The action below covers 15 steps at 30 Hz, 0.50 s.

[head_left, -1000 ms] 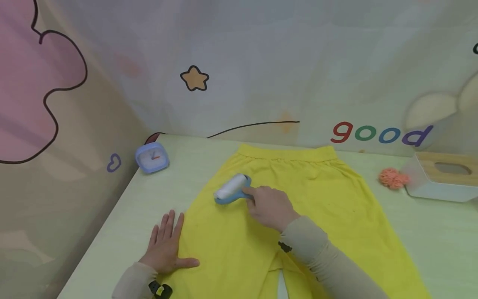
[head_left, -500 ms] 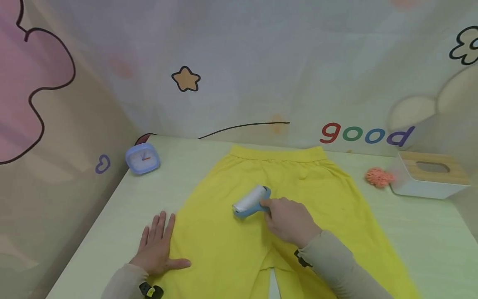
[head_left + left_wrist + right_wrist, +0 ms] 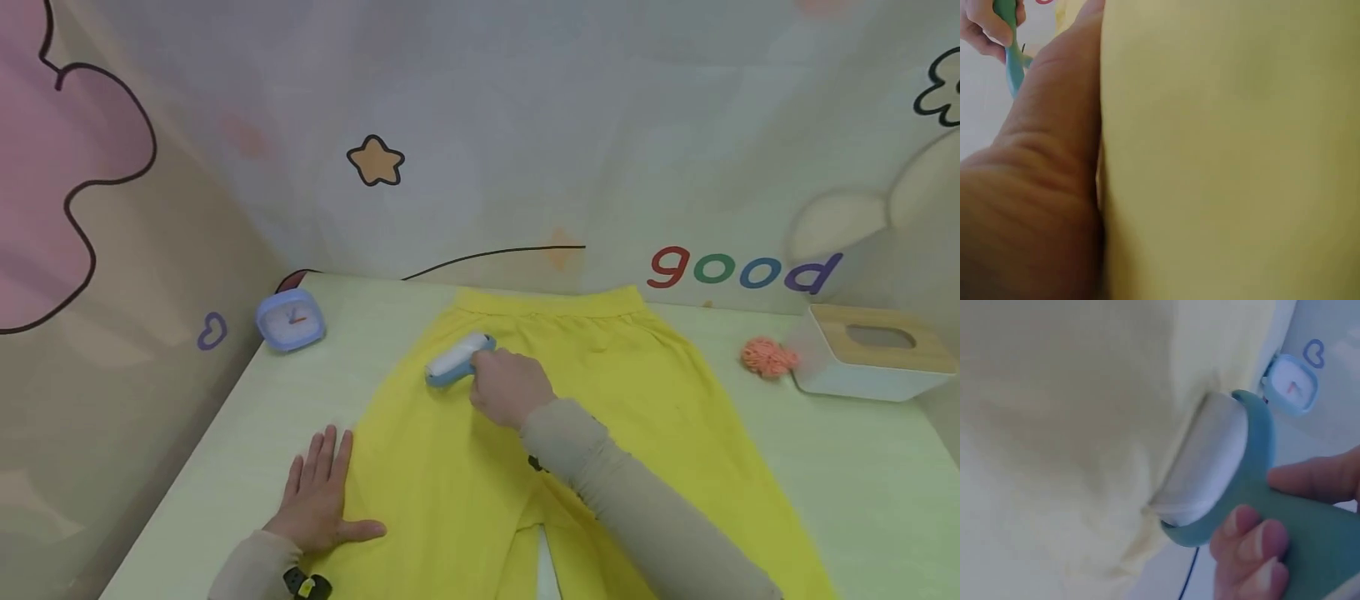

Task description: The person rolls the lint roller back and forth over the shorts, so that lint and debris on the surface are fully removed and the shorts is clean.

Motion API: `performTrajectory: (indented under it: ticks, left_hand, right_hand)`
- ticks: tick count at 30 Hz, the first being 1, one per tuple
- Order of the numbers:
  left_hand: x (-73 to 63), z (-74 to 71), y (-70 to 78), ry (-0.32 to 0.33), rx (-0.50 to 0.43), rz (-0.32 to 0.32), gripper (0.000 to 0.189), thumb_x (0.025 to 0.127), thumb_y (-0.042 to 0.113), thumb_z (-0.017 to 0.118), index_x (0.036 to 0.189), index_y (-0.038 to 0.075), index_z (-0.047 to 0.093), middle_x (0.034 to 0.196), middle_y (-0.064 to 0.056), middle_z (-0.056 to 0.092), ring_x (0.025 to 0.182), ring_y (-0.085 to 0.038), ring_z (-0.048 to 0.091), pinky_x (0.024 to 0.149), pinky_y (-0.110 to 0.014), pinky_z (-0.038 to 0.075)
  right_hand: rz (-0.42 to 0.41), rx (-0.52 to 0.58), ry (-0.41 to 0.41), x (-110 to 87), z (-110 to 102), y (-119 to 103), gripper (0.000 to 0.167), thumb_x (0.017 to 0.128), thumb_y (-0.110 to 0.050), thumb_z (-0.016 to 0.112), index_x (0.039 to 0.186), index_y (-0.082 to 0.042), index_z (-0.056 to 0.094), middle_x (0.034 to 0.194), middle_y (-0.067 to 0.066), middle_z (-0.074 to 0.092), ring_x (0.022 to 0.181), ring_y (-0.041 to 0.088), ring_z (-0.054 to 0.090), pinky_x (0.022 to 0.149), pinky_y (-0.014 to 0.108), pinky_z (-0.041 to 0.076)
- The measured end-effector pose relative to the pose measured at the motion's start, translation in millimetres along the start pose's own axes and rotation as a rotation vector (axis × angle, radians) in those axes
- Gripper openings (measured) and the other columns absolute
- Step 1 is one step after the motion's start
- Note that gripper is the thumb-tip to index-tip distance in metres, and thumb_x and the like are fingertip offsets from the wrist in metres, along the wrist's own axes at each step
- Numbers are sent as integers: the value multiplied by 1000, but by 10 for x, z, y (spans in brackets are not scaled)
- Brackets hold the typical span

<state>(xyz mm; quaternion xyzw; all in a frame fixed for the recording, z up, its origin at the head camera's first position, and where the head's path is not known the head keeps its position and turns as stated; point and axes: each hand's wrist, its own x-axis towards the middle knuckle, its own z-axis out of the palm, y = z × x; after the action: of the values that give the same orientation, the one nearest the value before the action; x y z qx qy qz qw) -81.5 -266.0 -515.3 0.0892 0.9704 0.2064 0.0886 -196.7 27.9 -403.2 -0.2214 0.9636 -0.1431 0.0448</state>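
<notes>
Yellow trousers (image 3: 600, 400) lie spread on the pale table, waistband toward the wall. My right hand (image 3: 512, 386) grips the blue handle of a lint roller (image 3: 456, 360), whose white roll lies against the fabric on the upper left part. In the right wrist view, the fingers wrap the handle and the roll of the lint roller (image 3: 1207, 456) touches the cloth. My left hand (image 3: 313, 492) rests flat with fingers spread at the left edge of the trousers, its thumb on the cloth. The left wrist view shows mostly yellow fabric (image 3: 1229, 150) and the base of that hand.
A blue square clock (image 3: 291, 320) stands at the table's back left corner. At the right are a coral pompom-like bundle (image 3: 768, 357) and a white tissue box (image 3: 862, 367) with a wooden lid. A printed wall cloth (image 3: 480, 150) rises behind the table (image 3: 225, 450).
The lint roller first moved toward me and right over the trousers, then back up and left, with my right hand gripping it. My left hand stays in place on the trousers' edge.
</notes>
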Motion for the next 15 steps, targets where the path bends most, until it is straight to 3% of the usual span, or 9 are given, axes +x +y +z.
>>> performTrajectory:
  ticks: [6, 15]
  left_hand:
    - [-10, -2, 20, -5, 1, -9, 139, 62, 82, 65, 156, 8, -5, 160, -20, -11, 146, -37, -13, 112, -57, -9]
    - [-30, -127, 100, -30, -18, -13, 141, 61, 81, 67, 155, 5, -4, 160, -22, -11, 146, -39, -12, 112, -60, -7]
  right_hand:
    - [1, 11, 34, -18, 140, 34, 22, 99, -15, 46, 113, -11, 62, 52, 0, 46, 41, 11, 39, 37, 27, 33]
    - [-12, 66, 89, -369, 150, 205, 31, 99, -16, 49, 127, -13, 63, 49, -1, 43, 40, 10, 33, 36, 27, 30]
